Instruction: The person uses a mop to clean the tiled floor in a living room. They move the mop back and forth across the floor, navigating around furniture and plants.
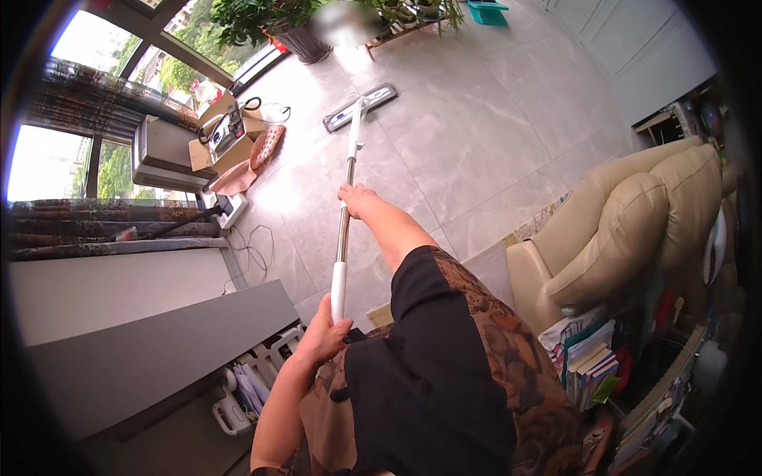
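Note:
A flat mop point(343, 238) with a white and metal pole stretches away from my body across grey floor tiles point(476, 143). Its wide flat head point(361, 107) lies on the floor, tilted across the view, below the plant pots. My left hand point(324, 334) is closed round the white grip at the near end of the pole. Farther up, my right hand point(357, 200) holds the metal part of the pole, with the arm reaching forward. The underside of the mop head is hidden.
At the left stand an open cardboard box point(229, 152) with appliances, a grey cabinet point(169, 153) and a loose cable point(268, 253) on the floor. Potted plants point(305, 44) line the far side. A beige leather sofa point(619, 226) and stacked books point(586, 372) are at the right.

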A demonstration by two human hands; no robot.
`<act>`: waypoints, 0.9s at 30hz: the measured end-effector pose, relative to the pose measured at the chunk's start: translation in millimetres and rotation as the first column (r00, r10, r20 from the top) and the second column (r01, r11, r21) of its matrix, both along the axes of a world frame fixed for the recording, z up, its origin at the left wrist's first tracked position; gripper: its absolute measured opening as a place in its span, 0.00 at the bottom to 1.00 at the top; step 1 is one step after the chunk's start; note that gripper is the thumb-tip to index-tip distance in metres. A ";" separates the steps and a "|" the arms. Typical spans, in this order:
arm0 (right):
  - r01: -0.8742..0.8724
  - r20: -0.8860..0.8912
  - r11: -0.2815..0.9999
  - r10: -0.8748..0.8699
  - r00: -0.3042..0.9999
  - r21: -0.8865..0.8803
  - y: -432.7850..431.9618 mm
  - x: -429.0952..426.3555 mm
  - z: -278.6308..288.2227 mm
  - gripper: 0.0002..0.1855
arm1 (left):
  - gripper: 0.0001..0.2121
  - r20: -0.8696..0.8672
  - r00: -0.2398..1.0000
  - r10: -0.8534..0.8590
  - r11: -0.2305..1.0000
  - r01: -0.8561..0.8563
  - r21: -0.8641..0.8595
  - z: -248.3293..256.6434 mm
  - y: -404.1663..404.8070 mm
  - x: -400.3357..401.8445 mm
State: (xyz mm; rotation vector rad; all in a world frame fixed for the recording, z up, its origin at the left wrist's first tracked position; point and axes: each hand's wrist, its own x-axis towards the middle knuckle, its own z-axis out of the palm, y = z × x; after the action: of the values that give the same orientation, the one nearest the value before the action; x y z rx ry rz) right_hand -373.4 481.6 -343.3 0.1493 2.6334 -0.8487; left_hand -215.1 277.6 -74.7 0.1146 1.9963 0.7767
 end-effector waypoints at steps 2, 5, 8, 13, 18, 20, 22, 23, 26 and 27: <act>0.043 0.008 0.999 -0.043 0.999 0.030 11.1 12.4 0.9 0.20 | 0.27 -0.042 0.995 -0.090 0.996 0.089 -0.025 -16.5 -9.6 -0.5; 0.067 0.021 0.996 -0.068 0.997 0.062 23.3 35.6 4.6 0.20 | 0.29 -0.100 0.967 -0.235 0.972 0.233 -0.033 -31.8 -32.4 1.3; 0.044 0.027 0.991 -0.048 0.998 0.128 14.6 55.7 2.9 0.20 | 0.30 0.024 0.972 -0.235 0.955 0.236 -0.178 -22.8 -54.6 3.8; -0.222 0.093 0.962 0.209 0.973 0.160 -34.1 75.1 8.1 0.18 | 0.29 -0.011 0.985 -0.175 0.939 0.163 -0.303 9.3 -119.4 33.9; -0.492 0.154 0.870 0.483 0.862 0.028 -116.7 93.9 14.8 0.15 | 0.29 -0.063 0.986 -0.154 0.883 0.108 -0.457 57.4 -172.1 82.1; -0.596 0.167 0.803 0.591 0.789 -0.027 -151.7 108.0 17.8 0.13 | 0.30 -0.099 0.981 -0.167 0.844 0.091 -0.528 77.8 -190.1 104.5; -0.735 0.123 0.673 0.738 0.663 -0.076 -189.8 124.6 22.3 0.10 | 0.28 -0.046 0.997 -0.060 0.843 0.026 -0.538 106.3 -213.2 134.4; -0.799 0.094 0.593 0.805 0.586 -0.103 -208.0 133.8 30.6 0.09 | 0.28 -0.018 1.000 -0.008 0.840 -0.003 -0.542 123.0 -218.9 143.8; -0.881 -0.031 0.419 0.899 0.436 -0.221 -264.6 169.1 60.7 0.09 | 0.20 -0.012 0.987 0.162 0.795 -0.138 -0.590 185.3 -227.5 170.5; -0.901 -0.072 0.348 0.923 0.377 -0.261 -283.9 178.0 71.9 0.10 | 0.16 -0.129 0.980 0.149 0.818 -0.195 -0.541 201.7 -238.9 188.2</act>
State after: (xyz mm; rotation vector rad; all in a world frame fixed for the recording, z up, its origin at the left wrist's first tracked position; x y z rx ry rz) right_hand -195.4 197.7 -271.4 -1.2509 1.9228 -0.6752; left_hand -26.9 38.7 127.1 -0.3880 2.2534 0.2744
